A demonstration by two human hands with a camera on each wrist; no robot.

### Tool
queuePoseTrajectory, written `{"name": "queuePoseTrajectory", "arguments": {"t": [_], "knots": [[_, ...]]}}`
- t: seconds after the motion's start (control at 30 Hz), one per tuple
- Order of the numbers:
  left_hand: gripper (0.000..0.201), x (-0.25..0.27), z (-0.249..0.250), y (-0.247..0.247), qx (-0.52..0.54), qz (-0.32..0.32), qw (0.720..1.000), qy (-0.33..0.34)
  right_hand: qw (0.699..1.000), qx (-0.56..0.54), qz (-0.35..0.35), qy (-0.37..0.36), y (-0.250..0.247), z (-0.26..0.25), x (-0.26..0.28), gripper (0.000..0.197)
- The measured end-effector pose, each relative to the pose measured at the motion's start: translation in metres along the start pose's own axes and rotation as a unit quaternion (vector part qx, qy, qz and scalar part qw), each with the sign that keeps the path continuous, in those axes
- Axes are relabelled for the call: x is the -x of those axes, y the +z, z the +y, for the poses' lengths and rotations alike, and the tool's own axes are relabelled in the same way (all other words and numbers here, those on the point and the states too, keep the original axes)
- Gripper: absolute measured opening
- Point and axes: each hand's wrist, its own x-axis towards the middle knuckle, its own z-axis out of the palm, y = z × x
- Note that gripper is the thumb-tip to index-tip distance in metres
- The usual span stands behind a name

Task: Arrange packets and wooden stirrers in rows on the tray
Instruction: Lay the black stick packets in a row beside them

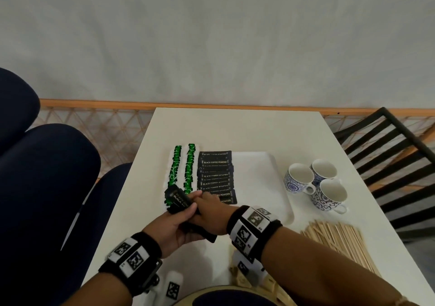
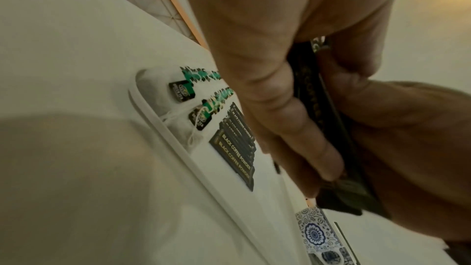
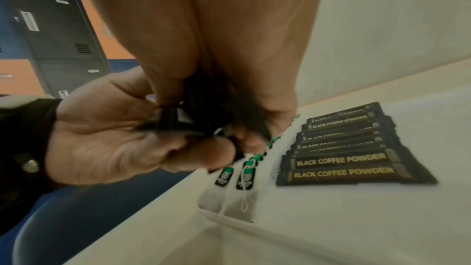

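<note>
Black coffee packets sit gripped in my left hand; my right hand pinches one, at the tray's seven o'clock.

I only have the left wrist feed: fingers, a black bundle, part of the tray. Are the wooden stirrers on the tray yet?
Observer: No. The wooden stirrers lie heaped on the table, right of the tray.
Operator: Is the right hand also on the bundle?
Observer: Yes. The right hand pinches the black coffee packets that the left hand holds.
Operator: Room left on the tray?
Observer: Its right part is bare, beyond the row of black coffee packets and two rows of tea bags.
</note>
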Motion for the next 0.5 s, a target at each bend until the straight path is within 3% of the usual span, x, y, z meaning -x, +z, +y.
{"name": "queuePoseTrajectory", "arguments": {"t": [0.07, 0.2, 0.3, 0.4, 0.5], "knots": [[0.045, -0.005, 0.0, 0.001, -0.001, 0.001, 1.0, -0.003, 0.999, 0.013, 0.013, 0.03, 0.001, 0.008, -0.002, 0.05], [0.045, -0.017, 0.003, -0.005, -0.033, 0.053, 0.998, -0.008, 0.977, -0.197, 0.071, 0.033, -0.006, 0.018, 0.001, 0.032], [0.041, -0.025, 0.004, -0.01, -0.069, 0.085, 0.994, -0.011, 0.96, -0.241, 0.127, 0.06, -0.007, 0.029, 0.003, 0.031], [0.04, -0.032, 0.0, -0.011, -0.107, 0.099, 0.989, -0.023, 0.97, -0.227, 0.077, 0.046, -0.007, 0.032, 0.0, 0.015], [0.038, -0.037, -0.003, -0.01, -0.151, 0.106, 0.982, -0.028, 0.977, -0.206, 0.039, 0.049, -0.01, 0.035, -0.004, 0.019]]}}
